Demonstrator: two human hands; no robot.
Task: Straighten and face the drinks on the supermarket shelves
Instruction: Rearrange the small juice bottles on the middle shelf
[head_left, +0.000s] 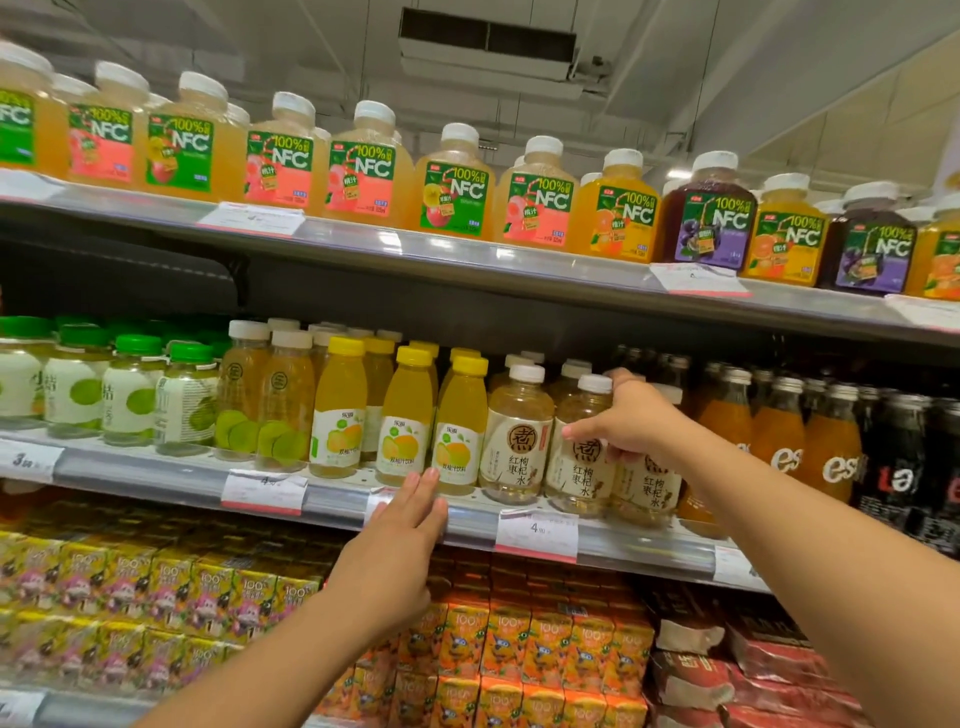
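The person's left hand (400, 525) reaches up with fingers straight and together, their tips at the front edge of the middle shelf (332, 501), just below a yellow-capped juice bottle (457, 426), grasping nothing. The right hand (626, 421) curls round the white-capped jujube-water bottle (579, 447) standing in the shelf's front row, thumb across its label, fingers wrapped behind. Beside it stands another jujube-water bottle (514, 436), label facing out. Below lie stacked juice cartons (519, 644). Farther up, the top shelf carries NFC juice bottles (452, 182) in a row.
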